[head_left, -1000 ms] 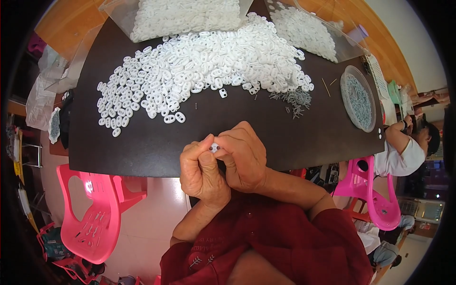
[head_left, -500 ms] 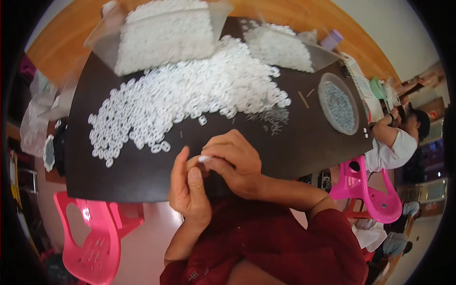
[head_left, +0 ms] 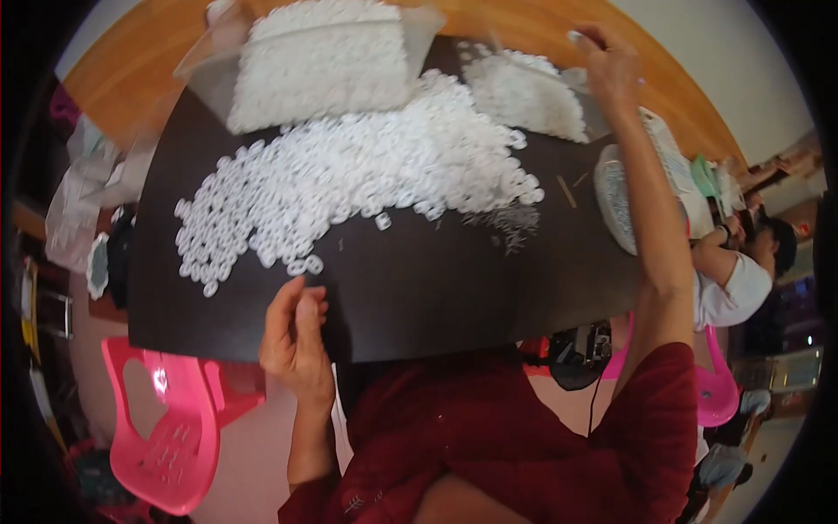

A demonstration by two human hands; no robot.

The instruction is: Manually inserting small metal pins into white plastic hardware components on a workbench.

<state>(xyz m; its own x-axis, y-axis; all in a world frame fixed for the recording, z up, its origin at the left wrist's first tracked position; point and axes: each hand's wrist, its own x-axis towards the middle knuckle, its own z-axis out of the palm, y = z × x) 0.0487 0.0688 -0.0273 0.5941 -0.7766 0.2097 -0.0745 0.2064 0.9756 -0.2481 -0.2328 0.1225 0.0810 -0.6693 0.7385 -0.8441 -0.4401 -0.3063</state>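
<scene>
My right hand [head_left: 614,72] is stretched out to the far right, above the right end of a clear bin [head_left: 601,120] of small white pieces. A small white plastic piece [head_left: 573,36] is pinched at its fingertips. My left hand [head_left: 297,341] hovers over the near edge of the dark table [head_left: 419,306], fingers loosely bent and thumb apart, with nothing visible in it. Just beyond its fingertips lies a wide pile of white oval plastic rings [head_left: 349,166]. Small grey metal pins [head_left: 513,225] lie at the pile's right edge.
A large clear bin [head_left: 202,72] heaped with white pieces stands at the back left. My right forearm partly covers a round tub [head_left: 604,196] of grey pins. A pink chair [head_left: 166,437] stands at the near left. Another person [head_left: 731,275] sits at the right.
My hands have separated. The right one has swung far out to the back right with the white piece, while the left has drawn back a little to the left.
</scene>
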